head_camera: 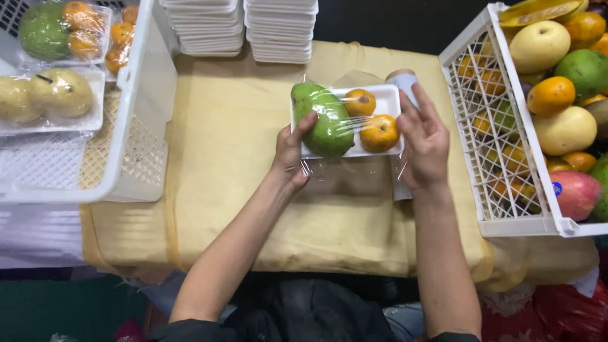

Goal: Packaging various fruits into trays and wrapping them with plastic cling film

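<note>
Nearest: two bare forearms reaching up from the bottom edge over a tan cloth-covered table (253, 209)
Left hand (290, 155) clamped on the near-left corner of a white foam tray (389, 95), thumb up against the green mango (324, 120), fingers hidden beneath; grip likely there to steady the tray
Right hand (423, 144) open and flat, fingers spread, pressed along the tray's right edge; appears to be smoothing clear cling film (354, 168) down the side, nothing pinched that can be made out
Film stretched over the fruit, loose slack trailing toward the body under the tray
Tray held between both hands, touching each, mid-table; whether resting on the cloth or slightly lifted, cannot tell
On tray: mango at left, two small oranges (379, 133) at right
Just behind right fingertips: film roll (403, 81), upright
Left: white crate (149, 107) with wrapped trays
Right: white crate (487, 126) of loose fruit
Far: stacks of empty trays (244, 28)
</note>
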